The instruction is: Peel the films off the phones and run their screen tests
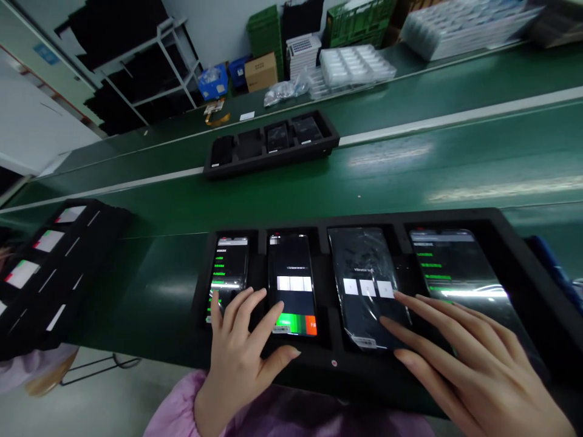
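Observation:
Several smartphones lie in the compartments of a black foam tray [323, 303] in front of me. The leftmost smartphone [230, 261] shows green text lines. Beside it, the second smartphone [291, 255] shows white boxes and a green and red strip. A third smartphone [362, 255], covered in clear film, reads "Vibrator" above three white boxes. Green text also lights the rightmost smartphone [455, 261]. My left hand [243, 340] spreads its fingers over the two left phones. My right hand [469, 358] is open, an index fingertip at the third phone's right box, its palm partly covering the rightmost phone.
Across the green bench [173, 206] lies another black tray [273, 159] with dark phones. Stacked black trays [91, 243] holding lit phones stand at the left. Clear plastic trays [355, 65], a cardboard box [261, 71] and a blue bin [213, 82] are at the back.

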The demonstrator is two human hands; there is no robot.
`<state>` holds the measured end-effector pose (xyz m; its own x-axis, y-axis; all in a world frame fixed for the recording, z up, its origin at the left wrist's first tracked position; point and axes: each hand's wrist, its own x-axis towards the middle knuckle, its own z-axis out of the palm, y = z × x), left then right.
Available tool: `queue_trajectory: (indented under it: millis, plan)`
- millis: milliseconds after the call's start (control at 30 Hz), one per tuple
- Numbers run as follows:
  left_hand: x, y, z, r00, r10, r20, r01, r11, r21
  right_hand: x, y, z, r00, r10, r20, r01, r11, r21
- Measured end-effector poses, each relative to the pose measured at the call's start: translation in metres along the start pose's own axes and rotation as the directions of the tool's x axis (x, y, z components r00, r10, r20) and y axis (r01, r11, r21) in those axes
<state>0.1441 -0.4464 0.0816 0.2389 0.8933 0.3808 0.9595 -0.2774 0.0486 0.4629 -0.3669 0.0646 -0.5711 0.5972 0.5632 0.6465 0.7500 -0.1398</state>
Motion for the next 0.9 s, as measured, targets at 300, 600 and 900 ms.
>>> queue_trajectory:
  millis: [300,600,900]
  plan:
    - [0.000,-0.006,0.003,0.994,0.100,0.048,-0.103,0.993,0.062,0.005,-0.006,-0.008,0.999,0.019,0.049,-0.018,0.999,-0.028]
    - [-0.002,-0.013,0.010,0.985,0.174,-0.010,-0.173,0.983,0.062,0.024,-0.016,-0.008,0.992,0.106,0.074,-0.105,0.994,-0.015]
    - [-0.007,-0.011,0.013,0.995,0.103,-0.018,-0.103,0.995,0.018,0.022,0.004,-0.036,0.960,0.264,-0.095,-0.264,0.964,0.014]
